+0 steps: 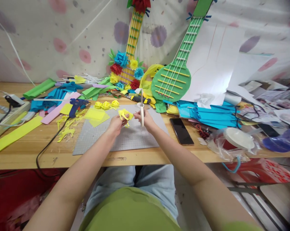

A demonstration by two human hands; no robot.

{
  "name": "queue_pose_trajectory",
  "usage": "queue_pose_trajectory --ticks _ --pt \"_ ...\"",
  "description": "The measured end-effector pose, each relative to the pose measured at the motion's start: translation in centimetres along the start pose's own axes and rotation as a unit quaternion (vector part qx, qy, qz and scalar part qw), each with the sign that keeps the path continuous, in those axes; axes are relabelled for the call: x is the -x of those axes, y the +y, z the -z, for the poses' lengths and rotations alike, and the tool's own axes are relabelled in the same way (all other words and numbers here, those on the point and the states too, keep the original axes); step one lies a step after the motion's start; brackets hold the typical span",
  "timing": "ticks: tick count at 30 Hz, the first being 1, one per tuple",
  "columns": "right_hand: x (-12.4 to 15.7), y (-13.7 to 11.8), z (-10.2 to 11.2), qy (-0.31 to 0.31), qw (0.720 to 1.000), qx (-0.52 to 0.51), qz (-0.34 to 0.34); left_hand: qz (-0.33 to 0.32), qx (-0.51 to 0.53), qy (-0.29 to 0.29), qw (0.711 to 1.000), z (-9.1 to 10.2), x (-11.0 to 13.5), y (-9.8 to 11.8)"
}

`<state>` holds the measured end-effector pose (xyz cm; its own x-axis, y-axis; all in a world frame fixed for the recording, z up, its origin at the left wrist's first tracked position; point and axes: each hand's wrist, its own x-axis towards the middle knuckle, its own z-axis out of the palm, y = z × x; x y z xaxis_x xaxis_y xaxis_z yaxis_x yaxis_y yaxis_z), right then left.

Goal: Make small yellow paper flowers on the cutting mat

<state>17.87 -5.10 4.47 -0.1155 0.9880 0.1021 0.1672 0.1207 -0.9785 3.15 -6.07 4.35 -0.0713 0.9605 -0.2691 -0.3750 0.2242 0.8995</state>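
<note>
My left hand [116,125] pinches a cut piece of yellow crepe paper [125,115] with loose strips curling from it. Just to its right, my right hand [149,121] grips white-handled scissors [142,116], their blades pointing up and away from me. Both hands are above a grey cutting mat [92,141]. Several small yellow paper flowers [106,105] sit at the mat's back edge. Flat yellow paper squares [98,116] lie on its left side. Whether the blades touch the paper is not clear.
Left of the mat are a blue glue gun [75,106] with a black cord, yellow scraps [66,132] and a power strip [10,123]. A phone [181,131] lies to the right. A green paper lute [171,83] and a flowered yellow one [132,41] lean behind.
</note>
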Motion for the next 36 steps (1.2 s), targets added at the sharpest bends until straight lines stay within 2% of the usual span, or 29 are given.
queue_pose_trajectory --ticks 3,9,17,30,36 --pt "0.0 -0.6 -0.4 -0.030 0.997 -0.068 -0.035 -0.006 -0.020 -0.006 1.000 -0.2 0.2 0.2" --pt "0.0 -0.6 -1.4 0.019 0.993 -0.101 -0.050 0.013 -0.013 -0.001 1.000 -0.4 0.5 0.4" --pt "-0.4 -0.7 -1.2 0.021 0.995 -0.096 -0.023 0.059 0.033 -0.038 0.997 -0.2 0.3 0.4" --pt "-0.7 -0.7 -1.0 0.040 0.997 -0.071 -0.015 0.074 0.037 -0.037 0.996 -0.2 0.1 0.3" --pt "-0.6 -0.7 -1.0 0.007 0.995 -0.080 -0.054 0.062 0.016 -0.040 0.997 -0.2 0.3 0.4"
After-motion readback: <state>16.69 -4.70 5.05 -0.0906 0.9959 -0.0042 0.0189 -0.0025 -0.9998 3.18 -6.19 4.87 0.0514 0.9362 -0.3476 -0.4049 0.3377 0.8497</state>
